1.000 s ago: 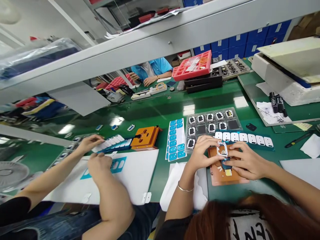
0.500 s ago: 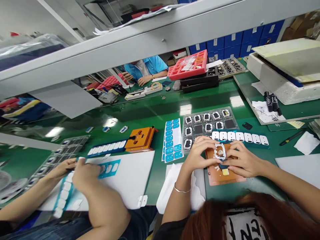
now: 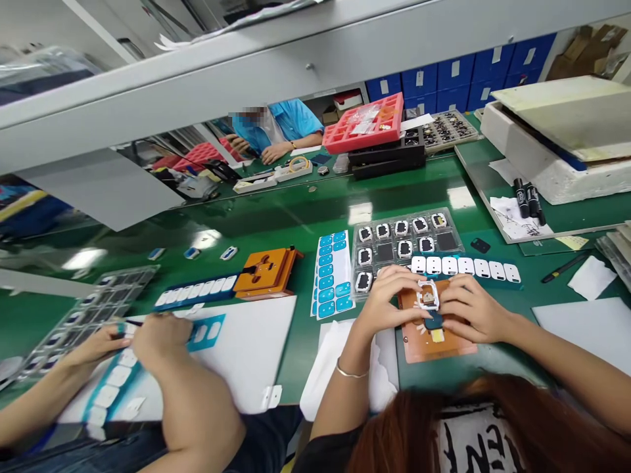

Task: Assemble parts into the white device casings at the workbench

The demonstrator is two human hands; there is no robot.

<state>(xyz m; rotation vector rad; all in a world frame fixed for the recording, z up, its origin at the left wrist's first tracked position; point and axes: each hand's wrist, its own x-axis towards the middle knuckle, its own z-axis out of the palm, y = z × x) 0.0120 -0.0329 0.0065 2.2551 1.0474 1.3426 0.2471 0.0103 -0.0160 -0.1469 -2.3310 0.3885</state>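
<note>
A small white frame (image 3: 426,295) with a metallic-looking part inside is held between my two hands. Thumb and fingers of my left hand (image 3: 387,299) pinch its left side. At its right edge the fingers of my right hand (image 3: 470,309) are closed on it. Just below the frame is a dark blue piece (image 3: 434,321), partly covered by my fingers. Beneath both hands lies an orange-brown fixture plate (image 3: 438,351), with a yellow patch (image 3: 438,336) on it. Close behind my hands runs a strip of white rounded pieces (image 3: 465,266) on blue backing.
Beyond my hands sits a clear tray (image 3: 386,251) of white frames. Left of it lies a sheet of blue stickers (image 3: 326,270). A co-worker's hands (image 3: 160,341) work at a white board (image 3: 256,341). An orange fixture (image 3: 266,272) stands between us. Black markers (image 3: 526,198) lie right.
The whole view has shifted slightly, so things appear further left. My hands stay at the white frame, with the right fingers slightly repositioned. The co-worker's hands have moved a little over the strip.
</note>
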